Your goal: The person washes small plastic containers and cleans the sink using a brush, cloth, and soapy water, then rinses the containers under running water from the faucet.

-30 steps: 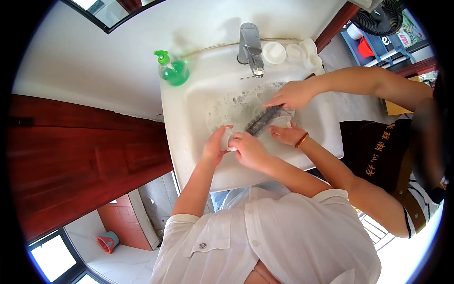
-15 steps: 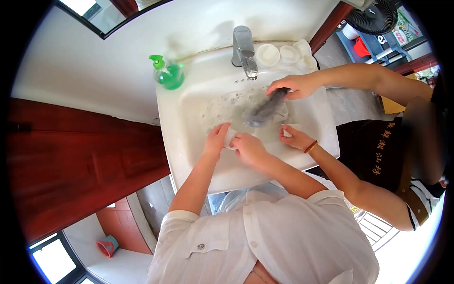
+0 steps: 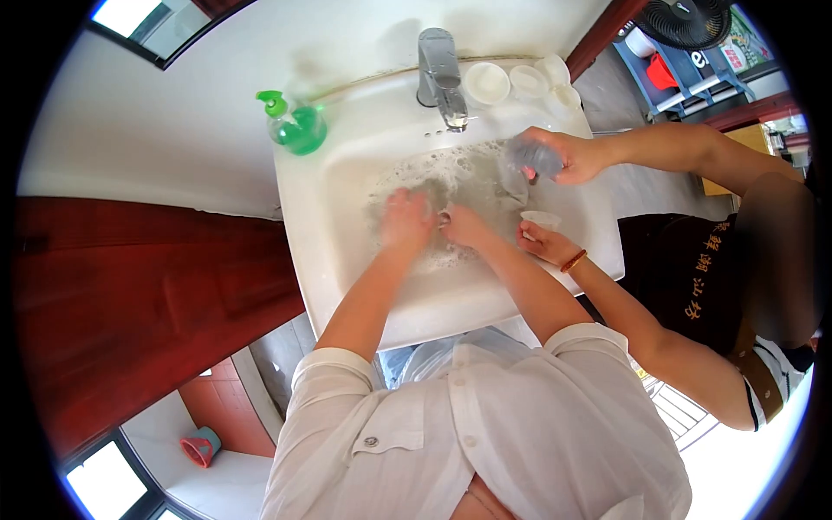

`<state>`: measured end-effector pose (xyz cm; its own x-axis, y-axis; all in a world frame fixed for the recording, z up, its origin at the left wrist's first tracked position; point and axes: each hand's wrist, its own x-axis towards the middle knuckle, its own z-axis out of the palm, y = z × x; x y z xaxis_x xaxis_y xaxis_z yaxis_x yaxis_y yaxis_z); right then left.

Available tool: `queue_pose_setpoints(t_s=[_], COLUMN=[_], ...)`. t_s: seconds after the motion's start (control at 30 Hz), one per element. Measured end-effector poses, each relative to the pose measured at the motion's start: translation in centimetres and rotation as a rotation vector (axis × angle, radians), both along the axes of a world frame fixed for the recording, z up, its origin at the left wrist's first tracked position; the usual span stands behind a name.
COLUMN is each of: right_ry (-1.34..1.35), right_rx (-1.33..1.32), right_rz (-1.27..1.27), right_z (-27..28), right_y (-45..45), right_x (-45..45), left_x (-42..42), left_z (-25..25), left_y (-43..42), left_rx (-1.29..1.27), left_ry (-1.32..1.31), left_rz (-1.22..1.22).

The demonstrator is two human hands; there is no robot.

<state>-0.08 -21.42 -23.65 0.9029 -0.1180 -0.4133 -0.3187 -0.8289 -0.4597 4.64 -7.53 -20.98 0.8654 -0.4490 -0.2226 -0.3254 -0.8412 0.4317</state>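
Note:
My left hand is in the cloudy, sudsy water of the white sink, its fingers smeared by motion. A blurred greyish patch lies just beyond its fingertips. Close beside it, my right hand dips into the water with fingers curled in. A small shiny round spot shows at its fingertips; what it is I cannot make out. Across the basin, a co-worker's hand grips a wet grey cloth. The co-worker's other hand holds a small white dish over the sink's right side.
A chrome faucet rises at the back of the sink. Several small white dishes stand on the rim to its right. At the back left corner is a pump bottle of green soap. A dark red door is on the left.
Both my hands have gone down into the water; the small white dish they held no longer shows. The co-worker's grey cloth has moved up and right, bunched in the hand.

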Motion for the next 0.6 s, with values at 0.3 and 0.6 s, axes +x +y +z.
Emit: queue_pose_setpoints(t_s=[0.3,0.6], right_ry=[0.023,-0.06], right_rx=[0.026,0.186], right_rz=[0.007,-0.089], right_z=[0.1,0.4], right_y=[-1.1,1.2], right_x=[1.6,0.9], left_x=[2.7,0.9], left_z=[-2.6,-1.3], left_y=[2.2,3.4], left_rx=[-0.439,-0.59], left_ry=[0.782,0.953], left_rz=[0.563,0.733])
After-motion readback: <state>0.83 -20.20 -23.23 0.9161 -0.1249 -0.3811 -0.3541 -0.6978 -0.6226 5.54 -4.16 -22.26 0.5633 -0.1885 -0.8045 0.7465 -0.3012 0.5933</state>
